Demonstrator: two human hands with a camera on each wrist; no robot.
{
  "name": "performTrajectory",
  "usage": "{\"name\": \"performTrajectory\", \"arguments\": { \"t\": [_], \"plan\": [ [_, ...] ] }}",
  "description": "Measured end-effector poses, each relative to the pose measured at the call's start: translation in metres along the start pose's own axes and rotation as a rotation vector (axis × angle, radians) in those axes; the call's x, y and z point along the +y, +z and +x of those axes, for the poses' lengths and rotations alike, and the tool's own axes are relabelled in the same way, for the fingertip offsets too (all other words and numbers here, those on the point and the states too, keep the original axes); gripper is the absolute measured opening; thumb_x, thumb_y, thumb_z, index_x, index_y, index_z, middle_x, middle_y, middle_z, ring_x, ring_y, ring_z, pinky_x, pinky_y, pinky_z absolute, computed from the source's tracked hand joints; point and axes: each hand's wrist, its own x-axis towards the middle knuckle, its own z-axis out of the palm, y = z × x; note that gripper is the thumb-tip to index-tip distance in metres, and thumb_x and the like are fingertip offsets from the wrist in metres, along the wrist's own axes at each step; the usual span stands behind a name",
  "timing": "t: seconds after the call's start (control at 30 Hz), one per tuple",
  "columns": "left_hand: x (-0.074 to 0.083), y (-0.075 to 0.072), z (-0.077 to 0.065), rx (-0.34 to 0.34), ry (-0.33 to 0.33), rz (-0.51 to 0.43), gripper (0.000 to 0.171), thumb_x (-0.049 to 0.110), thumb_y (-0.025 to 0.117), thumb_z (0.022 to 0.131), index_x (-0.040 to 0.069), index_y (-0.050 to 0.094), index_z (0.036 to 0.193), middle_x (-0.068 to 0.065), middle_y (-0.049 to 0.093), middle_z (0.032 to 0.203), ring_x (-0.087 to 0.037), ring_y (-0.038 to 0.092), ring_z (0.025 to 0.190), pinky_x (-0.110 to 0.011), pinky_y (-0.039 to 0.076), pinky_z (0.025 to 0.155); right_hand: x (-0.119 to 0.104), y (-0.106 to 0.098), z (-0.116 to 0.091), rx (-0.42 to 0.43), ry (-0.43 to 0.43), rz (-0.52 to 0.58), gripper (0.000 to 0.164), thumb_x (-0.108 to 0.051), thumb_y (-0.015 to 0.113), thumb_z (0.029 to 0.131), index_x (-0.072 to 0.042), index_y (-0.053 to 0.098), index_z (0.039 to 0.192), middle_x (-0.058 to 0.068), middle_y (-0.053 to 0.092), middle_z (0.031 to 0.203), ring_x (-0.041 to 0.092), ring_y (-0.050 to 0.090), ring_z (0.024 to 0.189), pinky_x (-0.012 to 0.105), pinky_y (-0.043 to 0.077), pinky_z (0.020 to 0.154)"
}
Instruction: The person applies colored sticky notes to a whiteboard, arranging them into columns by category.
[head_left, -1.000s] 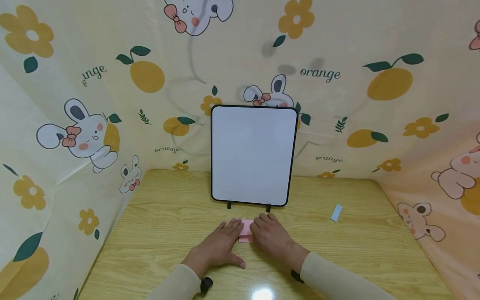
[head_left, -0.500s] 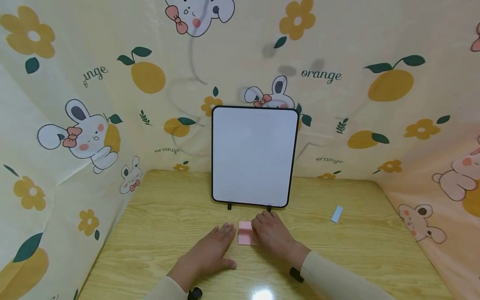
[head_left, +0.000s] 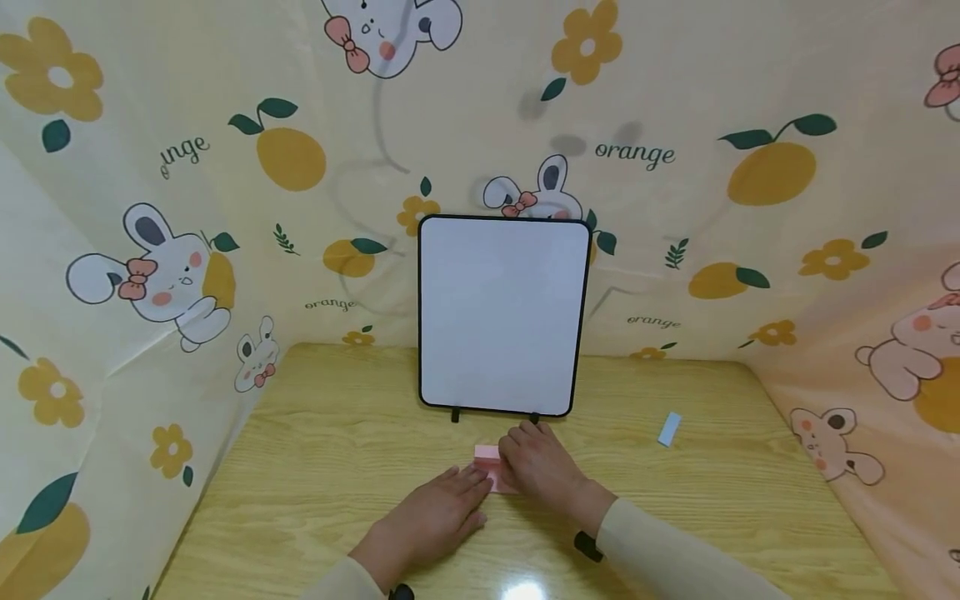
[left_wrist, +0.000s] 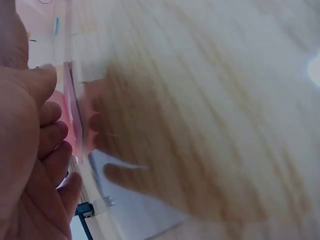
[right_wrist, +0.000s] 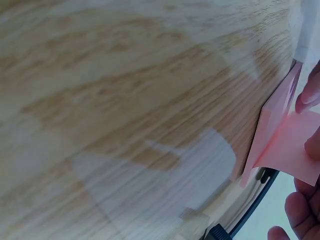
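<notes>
A small pink sticky-note pad (head_left: pixel 501 483) lies on the table in front of the whiteboard. Its top sheet (right_wrist: pixel 292 150) stands bent up from the pad in the right wrist view. My right hand (head_left: pixel 546 468) pinches that sheet at its right side, hiding part of it. From the lower left, my left hand (head_left: pixel 431 518) reaches in with fingers nearly straight, their tips on the pad's near left part. The left wrist view has the pad's edge (left_wrist: pixel 75 115) just past the left fingers.
A whiteboard (head_left: pixel 502 317) with a black frame stands upright behind the hands on small black feet (head_left: pixel 455 414). Off to the right lies a small light-blue strip (head_left: pixel 670 429). Printed cloth (head_left: pixel 645 250) surrounds the wooden table (head_left: pixel 322 450).
My left hand first drew back left off the pad, then came in again onto its near part. The right hand stays at the pad's right side, keeping the sheet raised.
</notes>
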Motion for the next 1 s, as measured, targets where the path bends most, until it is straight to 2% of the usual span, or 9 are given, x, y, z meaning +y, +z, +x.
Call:
{"name": "performTrajectory", "arguments": {
  "t": [0.2,0.47,0.63,0.8,1.0],
  "plan": [
    [-0.005,0.006,0.005,-0.008,0.019,0.068,0.052,0.038,0.043,0.114,0.010,0.049,0.159,-0.004,0.046,0.165,-0.021,0.039,0.156,-0.040,0.037,0.127,-0.001,0.001,0.002,-0.030,0.006,-0.018,0.020,-0.021,0.076,0.092,-0.019,0.059,0.082,-0.006,0.056,0.080,0.016,0.048,0.079,0.029,0.038,0.069],
    [-0.006,0.007,0.003,-0.033,0.037,0.034,0.058,0.041,0.046,0.113,0.008,0.046,0.160,-0.007,0.043,0.167,-0.023,0.037,0.157,-0.041,0.036,0.127,0.002,0.003,0.006,0.006,-0.034,-0.091,0.019,-0.022,0.076,0.090,-0.017,0.058,0.083,-0.004,0.057,0.081,0.019,0.050,0.081,0.032,0.041,0.072],
    [-0.005,0.010,0.003,-0.028,0.045,0.064,0.061,0.045,0.049,0.111,0.008,0.046,0.160,-0.007,0.043,0.167,-0.022,0.037,0.157,-0.039,0.037,0.127,0.006,0.003,0.009,0.007,-0.010,-0.121,0.021,-0.022,0.079,0.088,-0.017,0.060,0.086,-0.003,0.059,0.084,0.020,0.054,0.084,0.034,0.047,0.075],
    [-0.003,0.010,0.003,-0.024,0.045,0.083,0.061,0.045,0.050,0.111,0.008,0.047,0.159,-0.007,0.045,0.166,-0.022,0.039,0.156,-0.039,0.037,0.127,0.009,0.003,0.013,-0.023,0.024,-0.149,0.021,-0.023,0.080,0.091,-0.015,0.060,0.088,-0.001,0.061,0.086,0.020,0.053,0.084,0.033,0.046,0.074],
    [0.001,0.007,0.002,-0.038,0.021,0.064,0.061,0.045,0.049,0.112,0.009,0.045,0.161,-0.007,0.041,0.168,-0.022,0.036,0.158,-0.040,0.036,0.127,0.011,0.004,0.018,-0.060,0.063,-0.166,0.022,-0.024,0.076,0.094,-0.014,0.058,0.087,0.000,0.059,0.084,0.021,0.051,0.082,0.035,0.046,0.074]
  ]
}}
